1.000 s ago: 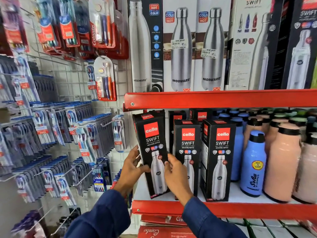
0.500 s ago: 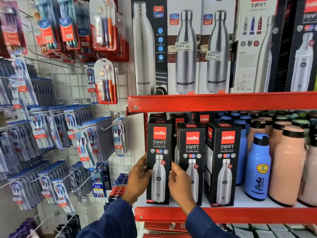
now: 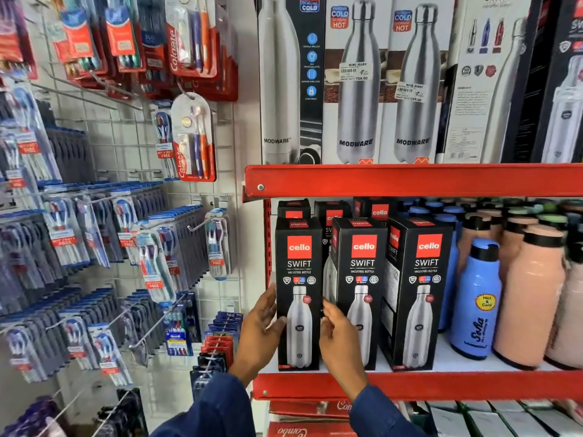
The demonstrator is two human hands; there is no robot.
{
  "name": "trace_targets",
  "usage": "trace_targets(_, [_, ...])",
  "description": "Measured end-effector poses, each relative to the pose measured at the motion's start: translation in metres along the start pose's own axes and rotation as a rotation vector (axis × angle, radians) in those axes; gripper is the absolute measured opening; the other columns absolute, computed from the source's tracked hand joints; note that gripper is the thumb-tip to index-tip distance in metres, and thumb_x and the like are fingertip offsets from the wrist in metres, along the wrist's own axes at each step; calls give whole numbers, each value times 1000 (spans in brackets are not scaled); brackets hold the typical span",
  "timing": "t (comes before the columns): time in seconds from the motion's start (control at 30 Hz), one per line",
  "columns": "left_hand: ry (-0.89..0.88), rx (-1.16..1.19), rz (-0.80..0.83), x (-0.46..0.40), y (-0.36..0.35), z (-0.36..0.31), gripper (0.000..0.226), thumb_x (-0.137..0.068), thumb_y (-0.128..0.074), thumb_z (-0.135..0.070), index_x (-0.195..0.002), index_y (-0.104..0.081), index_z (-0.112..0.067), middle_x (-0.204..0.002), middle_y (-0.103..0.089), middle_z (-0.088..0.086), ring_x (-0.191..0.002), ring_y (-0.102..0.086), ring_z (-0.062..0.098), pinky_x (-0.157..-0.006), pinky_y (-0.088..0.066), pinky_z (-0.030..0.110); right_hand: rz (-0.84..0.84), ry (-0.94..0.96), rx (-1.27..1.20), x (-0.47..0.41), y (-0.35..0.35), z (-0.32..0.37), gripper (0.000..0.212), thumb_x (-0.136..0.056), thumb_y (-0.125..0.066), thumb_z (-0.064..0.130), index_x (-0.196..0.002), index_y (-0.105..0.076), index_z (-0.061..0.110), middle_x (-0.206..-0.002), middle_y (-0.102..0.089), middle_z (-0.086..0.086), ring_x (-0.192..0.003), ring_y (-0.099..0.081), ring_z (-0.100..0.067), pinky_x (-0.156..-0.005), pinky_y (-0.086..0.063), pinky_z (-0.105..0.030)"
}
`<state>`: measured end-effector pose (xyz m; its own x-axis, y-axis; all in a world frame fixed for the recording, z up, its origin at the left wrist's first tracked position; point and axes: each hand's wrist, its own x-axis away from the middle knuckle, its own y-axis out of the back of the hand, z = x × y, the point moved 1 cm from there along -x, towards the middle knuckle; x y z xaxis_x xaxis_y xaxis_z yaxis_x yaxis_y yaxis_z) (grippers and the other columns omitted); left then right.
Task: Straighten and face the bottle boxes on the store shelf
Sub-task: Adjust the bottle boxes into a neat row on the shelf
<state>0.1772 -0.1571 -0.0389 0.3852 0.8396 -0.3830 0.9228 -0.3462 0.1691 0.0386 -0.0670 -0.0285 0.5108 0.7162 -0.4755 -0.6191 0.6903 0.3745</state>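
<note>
Three black Cello Swift bottle boxes stand in a front row on the red shelf (image 3: 410, 386). The leftmost box (image 3: 298, 279) stands upright, its front facing me. My left hand (image 3: 262, 323) presses its left side and my right hand (image 3: 339, 335) grips its right edge. The middle box (image 3: 362, 266) and the right box (image 3: 424, 279) stand beside it, the right one turned slightly so its left side shows. More black boxes (image 3: 334, 211) stand behind the row.
Blue bottles (image 3: 474, 304) and peach bottles (image 3: 530, 298) crowd the shelf's right part. Tall Modware boxes (image 3: 356, 89) fill the upper shelf (image 3: 410, 179). Toothbrush packs (image 3: 217, 244) hang on wire hooks jutting out at the left. Red cartons (image 3: 309, 417) lie below.
The leftmost box was tilted and angled a second ago; both hands have set it upright and square in the front row. The hands stay on its two sides.
</note>
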Motion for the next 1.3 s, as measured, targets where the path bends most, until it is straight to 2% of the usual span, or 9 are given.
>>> trace_targets(0.17, [17, -15, -15, 7, -3, 2, 73, -91, -67, -6, -151, -34, -32, -147, -49, -17, -139, -45, 16, -116, -39, 45, 42, -14, 41, 5, 1, -5, 42, -95, -43, 7, -135, -45, 17, -112, -69, -9, -97, -66, -20, -86, -51, -24])
trace_targets(0.27, [7, -26, -16, 10, -8, 2, 69, -91, -66, -2, -148, -39, -31, -145, -55, -7, -134, -53, 13, -112, -44, 39, 69, -17, 66, 4, -1, -8, 39, -94, -43, 5, -131, -50, 14, -120, -65, -7, -105, -61, -13, -86, -43, -13])
trace_targets(0.47, [15, -40, -43, 15, -9, 1, 69, -91, -65, 0, -149, -40, -27, -139, -62, -5, -129, -58, 14, -110, -46, 46, 92, -17, 52, 8, 3, -8, 38, -93, -43, 3, -129, -53, 11, -127, -62, -8, -116, -56, -17, -92, -35, -11])
trace_targets(0.6, [-1, -74, -52, 22, -9, 0, 69, -91, -66, -3, -149, -39, -29, -139, -61, -8, -129, -57, 11, -109, -48, 43, 86, 6, 62, 13, 6, -9, 39, -93, -43, 4, -130, -52, 14, -122, -64, -4, -97, -57, -4, -74, -35, 6])
trace_targets(0.67, [-5, -85, -59, 25, -9, 0, 69, -91, -66, -4, -149, -39, -30, -139, -61, -9, -129, -57, 11, -109, -48, 42, 90, 19, 49, 17, 7, -8, 39, -94, -43, 6, -130, -52, 17, -115, -67, -2, -87, -63, -8, -75, -45, -2])
trace_targets(0.8, [9, -98, -66, 31, -7, -1, 70, -91, -67, -5, -149, -39, -32, -138, -61, -15, -128, -57, 8, -108, -48, 41, 87, 18, 50, 23, 9, -4, 40, -94, -43, 7, -132, -49, 18, -109, -69, -3, -98, -65, -24, -85, -51, -25])
trace_targets(0.93, [7, -122, -65, 33, -6, -2, 70, -91, -67, -6, -148, -39, -34, -135, -62, -17, -125, -59, 6, -107, -49, 42, 80, 12, 46, 27, 10, -1, 41, -94, -44, 7, -134, -47, 16, -114, -66, -2, -95, -65, -19, -76, -46, -6])
trace_targets(1.2, [41, -151, -33, 32, -4, -4, 71, -92, -67, -15, -151, -33, -35, -144, -55, -11, -132, -54, 14, -110, -46, 46, 96, -8, 33, 30, 16, 1, 42, -94, -45, 7, -135, -46, 18, -105, -65, 8, -97, -65, -15, -84, -50, -16])
trace_targets(1.3, [50, -160, -47, 35, -3, -7, 72, -91, -69, -22, -151, -32, -33, -145, -49, -13, -135, -51, 21, -112, -44, 45, 86, -9, 16, 30, 20, 1, 40, -94, -46, 8, -133, -48, 16, -125, -62, 2, -110, -58, -5, -95, -44, -13])
